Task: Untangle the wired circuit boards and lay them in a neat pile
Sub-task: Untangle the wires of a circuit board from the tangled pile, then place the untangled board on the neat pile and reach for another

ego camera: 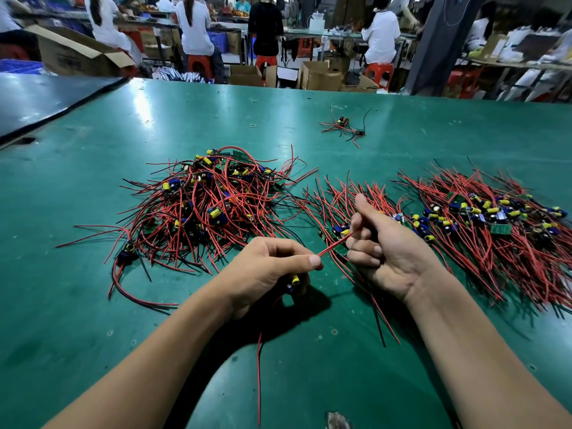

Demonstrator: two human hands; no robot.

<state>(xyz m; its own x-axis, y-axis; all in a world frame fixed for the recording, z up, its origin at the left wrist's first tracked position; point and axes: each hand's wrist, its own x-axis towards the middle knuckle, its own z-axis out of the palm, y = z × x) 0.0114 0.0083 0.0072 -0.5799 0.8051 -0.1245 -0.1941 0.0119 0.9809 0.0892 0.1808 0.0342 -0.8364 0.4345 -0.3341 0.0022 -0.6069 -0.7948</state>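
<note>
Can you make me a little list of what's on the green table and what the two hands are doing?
table: green mat
tangled heap: left of the hands
sorted pile: on the right, wires lying roughly one way
stray boards: far off, alone
left hand: closed around a circuit board, pinching a red wire
right hand: pinching the same red wire's other end
red wire: stretched between both hands

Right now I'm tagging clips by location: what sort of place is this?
Most likely an electronics assembly workshop. Heaps of wired circuit boards lie on a green work table, seated workers line benches behind, and open cardboard boxes stand on the floor.
</note>
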